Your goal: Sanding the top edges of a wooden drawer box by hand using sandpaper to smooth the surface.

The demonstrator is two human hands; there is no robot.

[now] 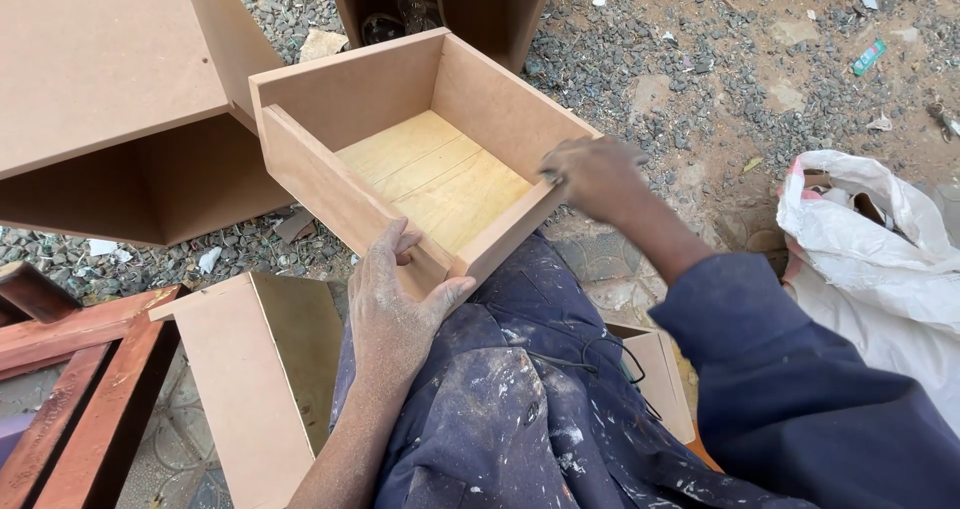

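An open brown fibreboard drawer box (350, 89) with a pale plywood bottom (440, 179) rests tilted on my lap, over dark blue paint-spattered trousers (520, 399). My left hand (395, 304) grips the box's near left corner, fingers over the side panel's top edge and thumb against the near panel. My right hand (595, 174) is curled on the near right corner, on the top edge where the right side meets the near panel. Whether it holds a small item is hidden.
A large fibreboard cabinet (110, 99) stands at upper left. A second drawer box (250, 379) sits by my left leg, next to reddish wooden beams (80, 369). A white plastic bag (880, 259) lies at right on gravel ground (700, 79).
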